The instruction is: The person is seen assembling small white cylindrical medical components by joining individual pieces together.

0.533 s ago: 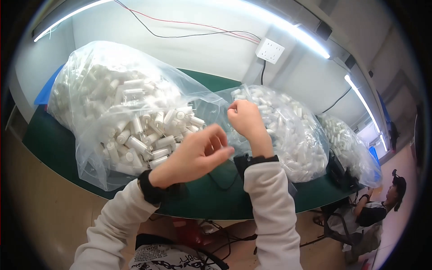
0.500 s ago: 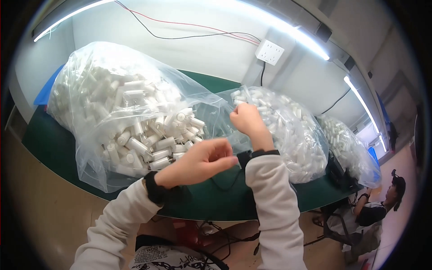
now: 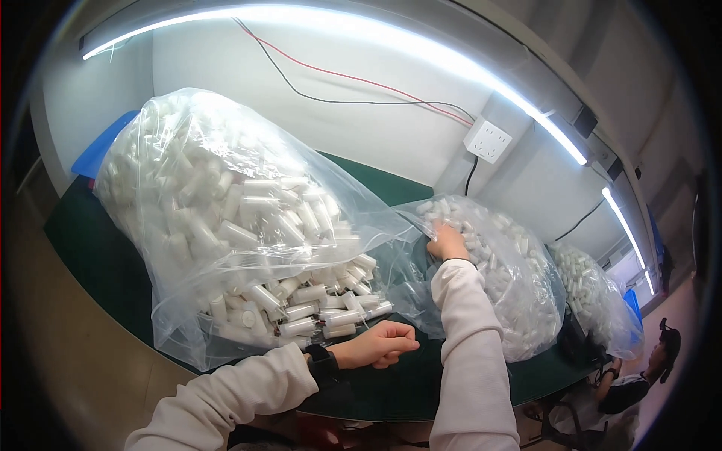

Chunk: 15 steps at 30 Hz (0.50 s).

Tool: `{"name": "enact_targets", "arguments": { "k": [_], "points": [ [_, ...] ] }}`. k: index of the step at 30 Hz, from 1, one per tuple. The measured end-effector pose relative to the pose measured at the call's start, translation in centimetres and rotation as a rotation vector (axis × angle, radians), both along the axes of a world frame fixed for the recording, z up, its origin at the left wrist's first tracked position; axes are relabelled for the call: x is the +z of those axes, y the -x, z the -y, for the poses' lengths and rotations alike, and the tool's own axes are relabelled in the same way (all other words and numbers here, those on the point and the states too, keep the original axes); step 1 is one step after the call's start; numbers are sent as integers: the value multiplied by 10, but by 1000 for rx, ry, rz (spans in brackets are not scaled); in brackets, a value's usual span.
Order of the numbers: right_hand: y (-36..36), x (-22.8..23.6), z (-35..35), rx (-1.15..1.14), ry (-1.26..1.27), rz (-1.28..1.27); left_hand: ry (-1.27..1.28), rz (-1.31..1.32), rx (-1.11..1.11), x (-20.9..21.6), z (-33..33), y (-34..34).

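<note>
My right hand [image 3: 449, 242] reaches to the near left side of the middle clear plastic bag [image 3: 526, 301], against the white cylindrical parts inside. Its thumb and forefinger look apart, and the other fingertips are partly hidden. My left hand [image 3: 378, 344] is closed, fingers curled in, over the green table [image 3: 406, 391]; whatever it may hold is hidden. Just beyond it, white cylindrical parts with thin metal ends [image 3: 301, 310] spill toward the mouth of a large clear plastic bag [image 3: 180, 301] on the left.
A third bag of white parts [image 3: 579, 282] stands farther right beside a dark object [image 3: 575, 342]. A white socket box [image 3: 487, 140] with cables hangs on the wall under a light tube [image 3: 361, 30]. A blue sheet or bin [image 3: 105, 143] sits behind the left bag. Another person [image 3: 628, 391] sits at the right.
My view has shifted, so the bags appear lower. My right hand has gone from a closed fist by the middle bag's edge to its parts. My left hand has curled up and moved away from the right.
</note>
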State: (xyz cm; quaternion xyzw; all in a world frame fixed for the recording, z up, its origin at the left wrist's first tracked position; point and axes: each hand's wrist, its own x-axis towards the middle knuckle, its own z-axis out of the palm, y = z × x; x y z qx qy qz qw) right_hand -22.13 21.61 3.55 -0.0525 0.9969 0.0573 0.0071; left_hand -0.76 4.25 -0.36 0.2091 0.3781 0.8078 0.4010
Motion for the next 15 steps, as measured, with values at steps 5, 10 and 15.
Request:
{"name": "enact_targets", "arguments": {
  "k": [5,10,15],
  "points": [
    [-31,20,11,-154,-83,19,-1,-33,49,6,-9,-2],
    [-150,74,51,-367,530,97,126,-278,645,1,2,1],
    [-201,47,73,231,974,-124,-119,-345,923,19,5,-4]
  ]
}}
